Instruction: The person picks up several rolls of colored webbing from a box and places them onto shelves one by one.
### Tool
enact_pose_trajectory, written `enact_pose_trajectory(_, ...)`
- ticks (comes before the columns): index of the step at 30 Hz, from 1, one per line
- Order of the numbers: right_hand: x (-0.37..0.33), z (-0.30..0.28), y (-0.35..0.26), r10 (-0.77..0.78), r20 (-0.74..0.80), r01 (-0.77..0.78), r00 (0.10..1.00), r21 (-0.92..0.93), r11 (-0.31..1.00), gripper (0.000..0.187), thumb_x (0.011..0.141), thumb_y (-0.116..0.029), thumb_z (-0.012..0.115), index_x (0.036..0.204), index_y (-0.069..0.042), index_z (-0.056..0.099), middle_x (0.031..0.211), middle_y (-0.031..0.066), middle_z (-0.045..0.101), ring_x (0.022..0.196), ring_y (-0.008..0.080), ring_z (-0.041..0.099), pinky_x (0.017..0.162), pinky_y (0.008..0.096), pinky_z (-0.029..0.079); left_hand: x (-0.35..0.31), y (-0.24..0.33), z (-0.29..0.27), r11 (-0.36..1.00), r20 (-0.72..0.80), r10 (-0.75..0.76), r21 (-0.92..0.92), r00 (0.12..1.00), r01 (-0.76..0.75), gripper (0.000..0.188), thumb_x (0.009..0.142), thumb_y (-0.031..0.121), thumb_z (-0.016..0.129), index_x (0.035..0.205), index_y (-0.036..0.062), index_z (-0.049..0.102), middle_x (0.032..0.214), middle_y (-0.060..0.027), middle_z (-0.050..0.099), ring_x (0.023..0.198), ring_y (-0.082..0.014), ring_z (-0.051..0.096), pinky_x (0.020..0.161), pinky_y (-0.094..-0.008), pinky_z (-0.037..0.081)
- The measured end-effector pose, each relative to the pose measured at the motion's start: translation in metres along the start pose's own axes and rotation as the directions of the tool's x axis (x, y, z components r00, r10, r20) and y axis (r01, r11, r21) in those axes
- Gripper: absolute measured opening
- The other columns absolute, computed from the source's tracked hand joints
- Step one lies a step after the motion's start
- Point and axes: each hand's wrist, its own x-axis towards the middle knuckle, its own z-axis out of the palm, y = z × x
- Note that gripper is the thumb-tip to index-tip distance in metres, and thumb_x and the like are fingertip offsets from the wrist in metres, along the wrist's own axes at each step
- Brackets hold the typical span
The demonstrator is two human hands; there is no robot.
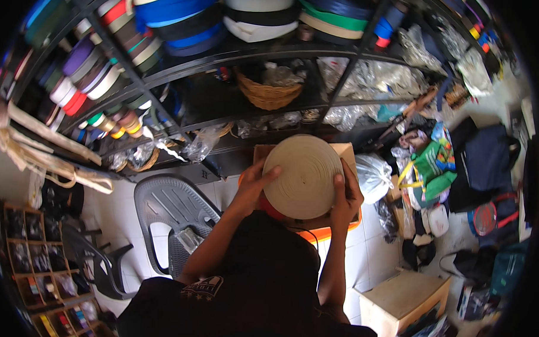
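Between my two hands is a large round roll of beige webbing (301, 181), its flat wound face turned up toward me. My left hand (254, 183) grips its left edge, the thumb lying over the face. On the opposite edge my right hand (347, 195) holds it the same way, the fingers curled around the outer side. Under the roll is a cardboard box (345, 152), mostly hidden by it. An orange rim (314, 234) shows below the box.
Ahead, a black shelf rack (244, 56) carries several webbing rolls, plastic bags and a wicker basket (269, 91). A dark plastic chair (173, 201) stands at left. Bags, including a green one (433, 168), crowd the right; a wooden cabinet (404, 298) is lower right.
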Motion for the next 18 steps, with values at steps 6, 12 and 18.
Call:
enact_pose_trajectory(6, 0.001, -0.013, -0.007, 0.042, 0.22, -0.036, 0.975, -0.034, 0.999, 0.038, 0.091, -0.015, 0.066, 0.126, 0.0, 0.061, 0.123, 0.013, 0.065, 0.111, 0.0173, 0.059, 0.098, 0.0301, 0.043, 0.002, -0.012, -0.018, 0.998, 0.031, -0.02, 0.054, 0.999, 0.018, 0.051, 0.093, 0.041, 0.063, 0.123, -0.001, 0.06, 0.107, -0.0083, 0.066, 0.097, -0.013, 0.063, 0.084, -0.0269, 0.05)
enact_pose_trajectory(12, 0.007, -0.013, -0.014, 0.074, 0.322, -0.048, 0.944, -0.086, 0.995, 0.037, 0.087, -0.013, 0.07, 0.122, 0.001, 0.064, 0.116, 0.0125, 0.068, 0.106, 0.0181, 0.061, 0.095, 0.0297, 0.044, -0.008, 0.006, -0.015, 0.99, 0.054, 0.067, 0.117, 0.996, -0.073, 0.043, 0.093, 0.036, 0.063, 0.113, -0.002, 0.065, 0.087, -0.0016, 0.063, 0.067, -0.0057, 0.061, 0.044, -0.0212, 0.044)
enact_pose_trajectory(18, 0.012, -0.011, -0.014, 0.095, 0.207, -0.069, 0.974, -0.132, 0.989, 0.032, 0.082, -0.01, 0.075, 0.111, 0.003, 0.069, 0.104, 0.0136, 0.071, 0.096, 0.0195, 0.066, 0.088, 0.0299, 0.05, -0.005, -0.007, -0.008, 0.992, -0.012, 0.119, 0.034, 0.993, -0.118, 0.039, 0.091, 0.033, 0.067, 0.111, -0.0007, 0.067, 0.086, -0.0018, 0.063, 0.068, -0.0067, 0.061, 0.05, -0.0222, 0.044)
